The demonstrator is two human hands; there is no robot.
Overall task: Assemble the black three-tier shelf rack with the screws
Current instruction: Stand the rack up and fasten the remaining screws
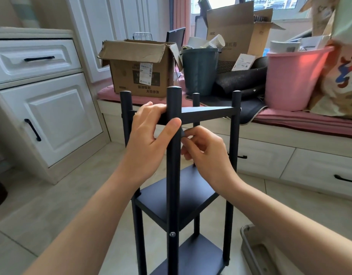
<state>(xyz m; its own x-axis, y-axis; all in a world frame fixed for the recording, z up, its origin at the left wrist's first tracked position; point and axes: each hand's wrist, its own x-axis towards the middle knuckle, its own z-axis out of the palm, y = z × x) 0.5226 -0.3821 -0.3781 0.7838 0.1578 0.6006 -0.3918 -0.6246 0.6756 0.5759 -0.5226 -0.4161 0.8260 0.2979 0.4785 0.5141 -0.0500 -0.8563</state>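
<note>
On the tiled floor, before a white cabinet (42,100), stands the black rack (177,195): four round matte posts and three flat shelves, upright. The left hand (149,139) grips the top shelf (206,114), fingers over it and thumb pressed on the near post (173,165). The right hand (203,149) pinches a small dark piece at that post; I cannot tell what it is. One silver screw (172,234) shows lower. Behind stand one cardboard box (139,66), one dark bin (200,70) and one pink bucket (294,80).

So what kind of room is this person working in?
Most likely a room at home, used partly for storage: white cabinets, a cushioned window seat piled with cardboard boxes and a pink bucket.
</note>
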